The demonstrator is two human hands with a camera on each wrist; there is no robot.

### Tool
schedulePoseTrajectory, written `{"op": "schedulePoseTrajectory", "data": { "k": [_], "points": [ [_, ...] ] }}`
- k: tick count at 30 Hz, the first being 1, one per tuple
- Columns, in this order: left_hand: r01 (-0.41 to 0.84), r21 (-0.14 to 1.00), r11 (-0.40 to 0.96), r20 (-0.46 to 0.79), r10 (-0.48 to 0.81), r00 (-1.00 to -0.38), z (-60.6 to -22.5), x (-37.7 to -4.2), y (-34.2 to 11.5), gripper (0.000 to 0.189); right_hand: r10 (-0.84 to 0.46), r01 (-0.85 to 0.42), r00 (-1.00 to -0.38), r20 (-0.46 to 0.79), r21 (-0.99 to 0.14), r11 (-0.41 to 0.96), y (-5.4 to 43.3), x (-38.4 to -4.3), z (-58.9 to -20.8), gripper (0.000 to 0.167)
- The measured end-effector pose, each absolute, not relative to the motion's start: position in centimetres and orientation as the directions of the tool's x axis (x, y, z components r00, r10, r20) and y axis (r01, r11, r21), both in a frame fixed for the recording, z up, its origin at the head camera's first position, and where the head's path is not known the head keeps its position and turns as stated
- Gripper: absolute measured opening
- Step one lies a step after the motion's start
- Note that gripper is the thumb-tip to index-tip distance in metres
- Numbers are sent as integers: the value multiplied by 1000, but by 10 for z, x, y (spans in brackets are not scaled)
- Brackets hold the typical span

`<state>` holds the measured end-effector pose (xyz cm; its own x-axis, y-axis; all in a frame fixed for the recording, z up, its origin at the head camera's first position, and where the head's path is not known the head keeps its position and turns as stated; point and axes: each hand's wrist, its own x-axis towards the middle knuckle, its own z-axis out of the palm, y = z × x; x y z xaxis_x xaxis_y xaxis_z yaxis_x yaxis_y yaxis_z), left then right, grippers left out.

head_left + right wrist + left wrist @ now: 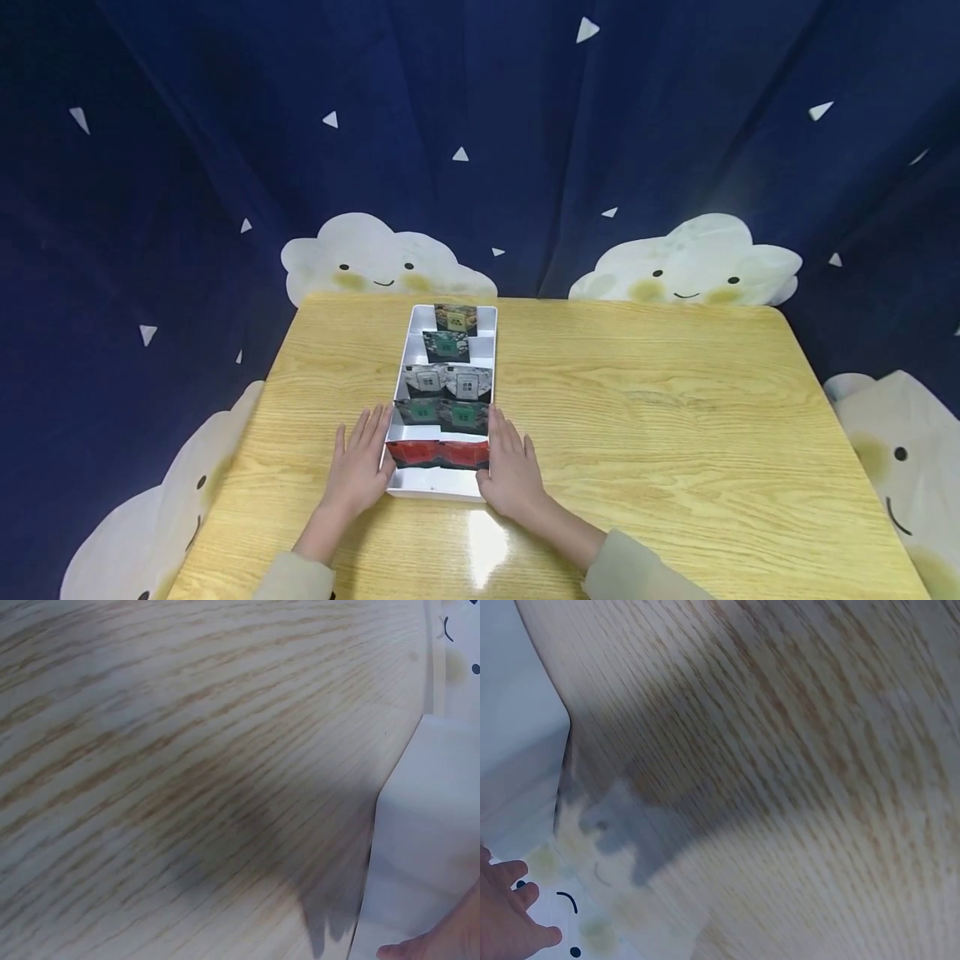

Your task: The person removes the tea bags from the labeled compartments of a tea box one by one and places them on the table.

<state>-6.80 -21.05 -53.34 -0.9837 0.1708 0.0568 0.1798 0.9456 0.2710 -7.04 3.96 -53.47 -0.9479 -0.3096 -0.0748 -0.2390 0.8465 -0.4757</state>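
Two hands, fingers straight, flank the white tray, its long axis running near to far.

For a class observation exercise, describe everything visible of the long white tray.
The rectangular white tray looks like plastic, open-topped, with walls and crosswise partitions. It lies flat on the yellow wood-grain table, left of centre, its long sides running near to far. Five rows of flat printed packets sit inside, red nearest. The left grip and right grip rest straight-fingered against its sides.
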Motion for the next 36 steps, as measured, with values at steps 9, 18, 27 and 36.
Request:
{"op": "schedulePoseTrajectory", "data": {
  "k": [9, 18, 27, 36],
  "points": [
    [175, 286, 942, 54, 166, -985, -533, -68, -211, 73, -312, -252, -948, -55, -469, 847, 41, -72, -537, 92],
    [248, 340, 907, 122, 219, -968, -535, -71, -216, 66, -364, -296, -930, -61, -465, 834, 48, -76, -525, 101],
    [262, 424, 867, 154, 216, -964, -531, -89, -219, 59, -316, -282, -948, 30, -540, 793, 52, -92, -509, 86],
    [244, 479, 843, 110, 219, -970, -526, -116, -220, 56, -268, -267, -959, 93, -617, 740, 49, -122, -513, 80]
  ]
}}
